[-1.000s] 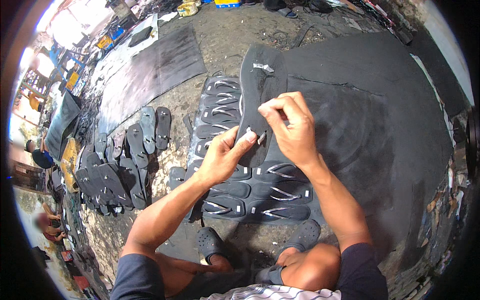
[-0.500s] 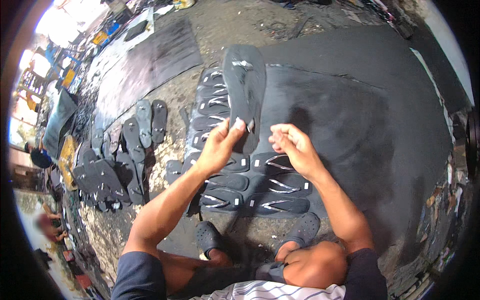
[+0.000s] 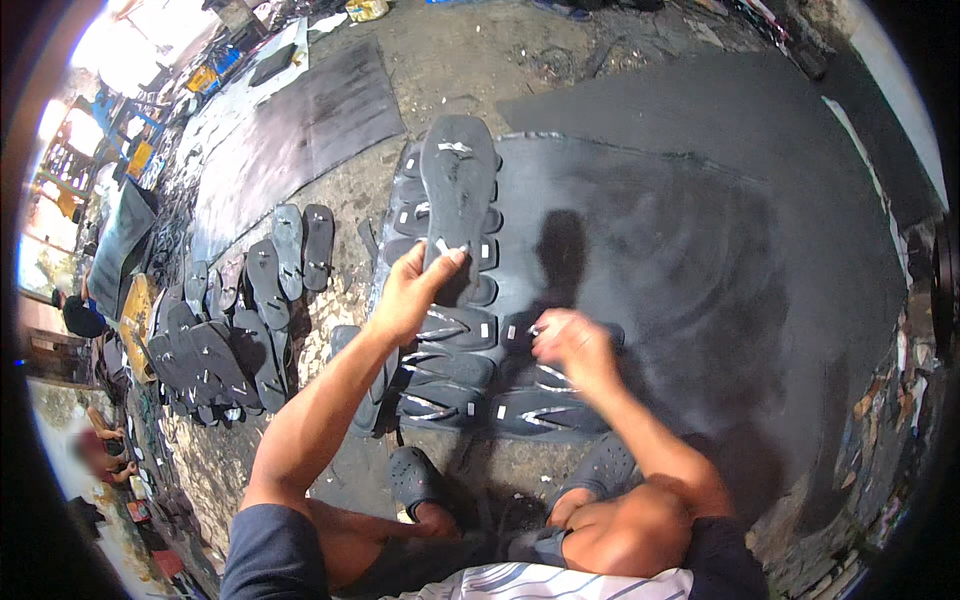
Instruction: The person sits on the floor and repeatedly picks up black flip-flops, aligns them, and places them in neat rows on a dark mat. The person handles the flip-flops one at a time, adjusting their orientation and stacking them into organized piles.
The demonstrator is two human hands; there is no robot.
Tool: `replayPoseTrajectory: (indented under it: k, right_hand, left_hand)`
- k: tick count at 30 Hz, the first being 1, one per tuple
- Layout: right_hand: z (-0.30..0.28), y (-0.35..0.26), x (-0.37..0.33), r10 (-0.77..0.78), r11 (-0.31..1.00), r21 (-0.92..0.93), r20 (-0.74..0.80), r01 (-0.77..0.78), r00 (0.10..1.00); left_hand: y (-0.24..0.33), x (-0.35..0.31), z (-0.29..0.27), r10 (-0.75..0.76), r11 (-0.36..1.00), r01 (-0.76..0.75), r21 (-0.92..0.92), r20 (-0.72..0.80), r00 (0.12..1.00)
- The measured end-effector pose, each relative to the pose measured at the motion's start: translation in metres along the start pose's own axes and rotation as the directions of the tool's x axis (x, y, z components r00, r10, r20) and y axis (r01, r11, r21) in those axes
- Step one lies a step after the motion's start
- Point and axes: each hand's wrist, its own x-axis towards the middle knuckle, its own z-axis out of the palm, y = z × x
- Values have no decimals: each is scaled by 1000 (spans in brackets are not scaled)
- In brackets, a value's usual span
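My left hand (image 3: 408, 295) grips a grey-black flip-flop (image 3: 458, 185) by its lower end, sole side facing me, with whitish bits showing on the sole. Off to its right, my right hand (image 3: 577, 348) is slightly blurred, its fingers curled together over a flip-flop in the near row. A pale speck shows at the fingertips; I cannot make out what they pinch. Beneath both hands, finished-looking flip-flops (image 3: 440, 405) with patterned straps and white labels lie in rows on a dark sheet (image 3: 660, 250). The held flip-flop hides part of the far rows.
To the left, a pile of dark soles or sandals (image 3: 200, 350) lies on the rough floor (image 3: 325, 340). Another grey sheet (image 3: 310, 130) is spread beyond it. My feet in dark clogs (image 3: 415, 475) are at the near edge. Another person (image 3: 95, 452) is at far left.
My left hand has brought the flip-flop a little left and nearer. My right hand has dropped down toward the near row, away from the held flip-flop.
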Motion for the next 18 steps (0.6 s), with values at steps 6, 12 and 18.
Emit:
replayPoseTrajectory:
  k: [6, 12, 18]
  right_hand:
    - [12, 65, -84, 239, 932, -359, 721, 55, 650]
    - [-72, -78, 50, -370, 885, -284, 49, 368, 928]
    - [-126, -38, 56, -50, 875, -484, -126, -17, 991]
  left_hand:
    - [-2, 11, -18, -227, 960, 240, -146, 101, 969]
    - [-26, 13, -5, -476, 833, 544, 100, 633, 611]
    - [-83, 58, 0, -404, 885, 436, -161, 197, 893]
